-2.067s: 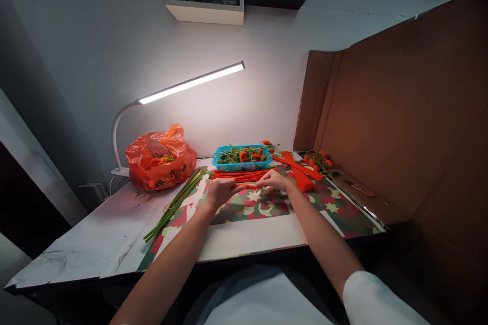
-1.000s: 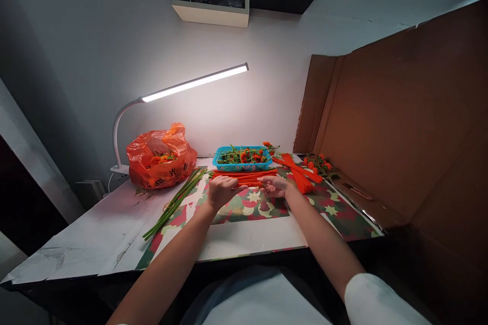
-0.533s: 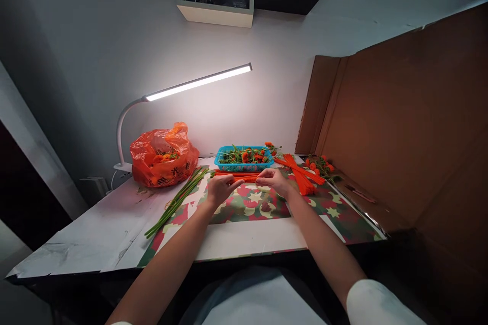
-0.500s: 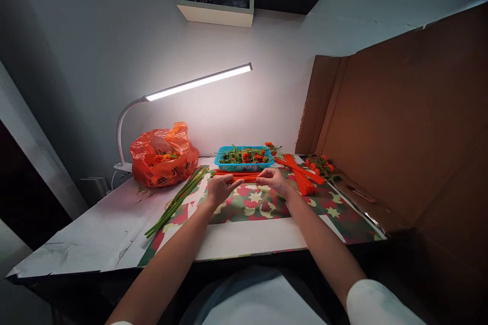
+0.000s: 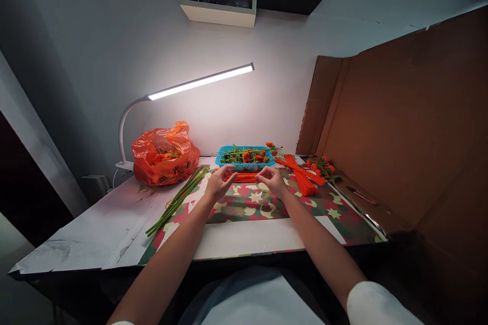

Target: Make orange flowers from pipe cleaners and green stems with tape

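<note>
Behind and between my hands lies a bundle of thin orange strips that look like pipe cleaners (image 5: 246, 178). My left hand (image 5: 219, 183) is at their left end, thumb and fingers apart, with nothing visible between them. At the right end my right hand (image 5: 272, 181) has thumb and forefinger pinched together on what looks like an orange pipe cleaner; the fingers partly hide it. Just beyond stands a blue basket (image 5: 244, 167) filled with orange flowers (image 5: 246, 155) on green stems. A second orange bundle (image 5: 303, 177), crossed over itself, rests to the right.
Long green stems (image 5: 179, 200) lie on the left of the table (image 5: 95, 228). Behind them sits an orange plastic bag (image 5: 163, 170) with flowers inside. A lit lamp (image 5: 202, 82) reaches over. More flowers (image 5: 320, 165) and a cardboard panel (image 5: 400, 111) are at right.
My left hand has shifted slightly left and up, its fingers and thumb spreading from the orange strips. My right hand stays nearly in place. The view has moved slightly.
</note>
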`<state>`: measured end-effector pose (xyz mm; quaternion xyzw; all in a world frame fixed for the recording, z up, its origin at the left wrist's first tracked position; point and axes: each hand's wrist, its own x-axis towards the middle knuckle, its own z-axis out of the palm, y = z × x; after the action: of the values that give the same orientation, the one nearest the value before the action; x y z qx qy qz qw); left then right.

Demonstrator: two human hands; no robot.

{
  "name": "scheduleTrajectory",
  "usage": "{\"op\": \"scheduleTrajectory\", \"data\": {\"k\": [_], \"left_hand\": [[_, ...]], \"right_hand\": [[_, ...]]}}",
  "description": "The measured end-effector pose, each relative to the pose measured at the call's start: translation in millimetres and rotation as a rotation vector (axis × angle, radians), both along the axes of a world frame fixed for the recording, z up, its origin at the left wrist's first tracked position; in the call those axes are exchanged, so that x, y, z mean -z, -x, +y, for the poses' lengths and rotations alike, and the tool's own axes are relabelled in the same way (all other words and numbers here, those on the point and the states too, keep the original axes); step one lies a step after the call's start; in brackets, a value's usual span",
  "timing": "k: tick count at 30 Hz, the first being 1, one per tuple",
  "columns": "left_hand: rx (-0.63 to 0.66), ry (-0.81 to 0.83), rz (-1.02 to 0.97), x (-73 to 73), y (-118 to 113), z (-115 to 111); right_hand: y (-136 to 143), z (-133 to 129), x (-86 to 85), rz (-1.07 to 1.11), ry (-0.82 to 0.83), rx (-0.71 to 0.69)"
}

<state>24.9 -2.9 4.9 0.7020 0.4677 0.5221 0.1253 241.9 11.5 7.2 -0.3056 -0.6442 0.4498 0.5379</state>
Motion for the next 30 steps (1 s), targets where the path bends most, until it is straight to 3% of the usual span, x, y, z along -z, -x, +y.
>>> {"op": "scheduleTrajectory", "data": {"k": [3,7,10,17,30], "left_hand": [[0.011,0.061,-0.343,-0.3,2,6],[0.249,0.373,-0.588,2.4,-5,6],[0.352,0.469,-0.634,5.0,-13,3],[0.439,0.462,-0.676,9.1,-17,3],[0.414,0.396,-0.658,13.6,-17,6]], "right_hand": [[4,1,2.2,0.109,0.08,0.06],[13,-3,7.3,0.283,0.271,0.047],[21,-9,12.1,0.325,0.354,-0.015],[34,-13,21.7,0.374,0.401,-0.098],[39,-14,27.1,0.468,0.528,-0.117]]}}
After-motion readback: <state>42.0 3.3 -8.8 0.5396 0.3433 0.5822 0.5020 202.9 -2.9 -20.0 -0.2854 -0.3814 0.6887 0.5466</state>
